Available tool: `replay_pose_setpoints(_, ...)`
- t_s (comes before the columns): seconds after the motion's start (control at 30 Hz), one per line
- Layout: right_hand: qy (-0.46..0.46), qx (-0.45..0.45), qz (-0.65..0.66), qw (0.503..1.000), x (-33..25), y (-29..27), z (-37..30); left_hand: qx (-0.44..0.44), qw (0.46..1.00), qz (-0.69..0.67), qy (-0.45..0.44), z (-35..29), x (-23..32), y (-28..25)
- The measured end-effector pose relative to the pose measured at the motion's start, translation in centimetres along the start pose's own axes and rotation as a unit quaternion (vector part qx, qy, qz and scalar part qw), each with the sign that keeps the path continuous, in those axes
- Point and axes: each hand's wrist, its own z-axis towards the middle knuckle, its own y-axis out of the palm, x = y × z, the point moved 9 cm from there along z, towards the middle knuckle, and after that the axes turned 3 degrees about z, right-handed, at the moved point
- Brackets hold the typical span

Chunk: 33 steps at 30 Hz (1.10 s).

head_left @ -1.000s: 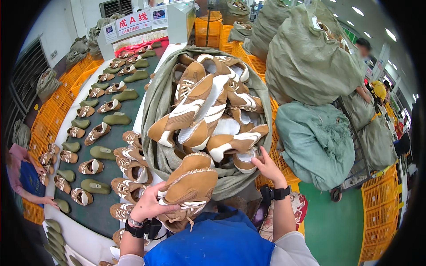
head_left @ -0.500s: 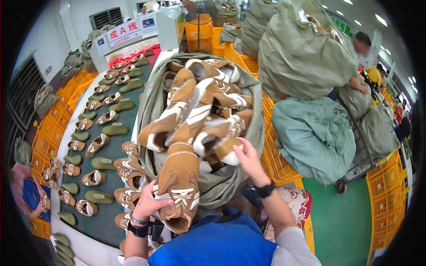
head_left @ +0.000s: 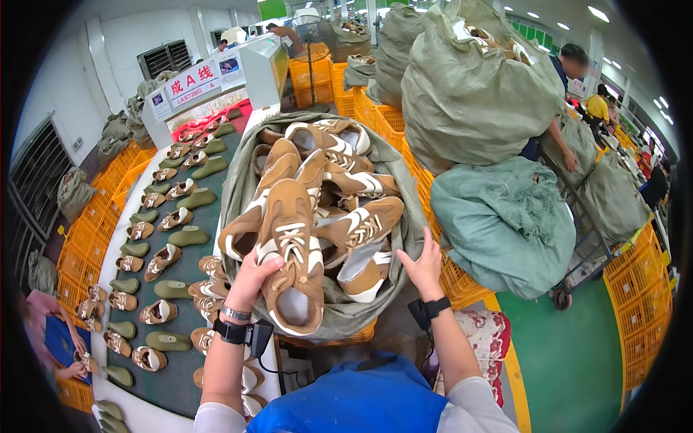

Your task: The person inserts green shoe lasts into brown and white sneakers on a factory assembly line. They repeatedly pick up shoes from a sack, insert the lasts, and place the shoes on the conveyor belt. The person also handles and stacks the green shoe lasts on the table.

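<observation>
My left hand (head_left: 251, 280) grips a brown and white sneaker upper (head_left: 291, 249) by its side, laces up and heel opening toward me. It is over a large grey-green sack (head_left: 413, 195) heaped with similar uppers. At the sack's right rim is my right hand (head_left: 421, 268), fingers apart and nothing in it. Just left of that hand, another shoe upper (head_left: 364, 283) rests on the heap, its pale lining showing.
To the left runs a dark green conveyor belt (head_left: 173, 386) bearing uppers and green shoe lasts (head_left: 167, 340). Orange crates (head_left: 462, 283), a teal sack (head_left: 505, 220) and a tall stuffed sack (head_left: 476, 101) stand right. A co-worker's arm (head_left: 559, 141) reaches down behind them.
My right hand has let go of an upper, which now lies on the heap, and its fingers have spread. The upper in my left hand has moved farther from me, over the sack.
</observation>
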Motion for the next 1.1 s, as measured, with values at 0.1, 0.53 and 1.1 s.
replay_pose_setpoints(0.1,0.162,-0.023,0.183,0.969,4.7,3.9,-1.3,0.009,1.0,0.0,0.008,-0.6,-0.4,-1.2)
replay_pose_setpoints(0.53,0.251,-0.179,0.607,0.732,-13.9,12.3,-4.8,0.11,0.99,-0.069,-0.049,1.6,-1.9,-9.9)
replay_pose_setpoints(1.1,-0.111,0.025,0.041,0.993,-5.9,-9.1,-1.9,0.126,0.978,-0.159,0.052,-8.4,-1.4,-10.4)
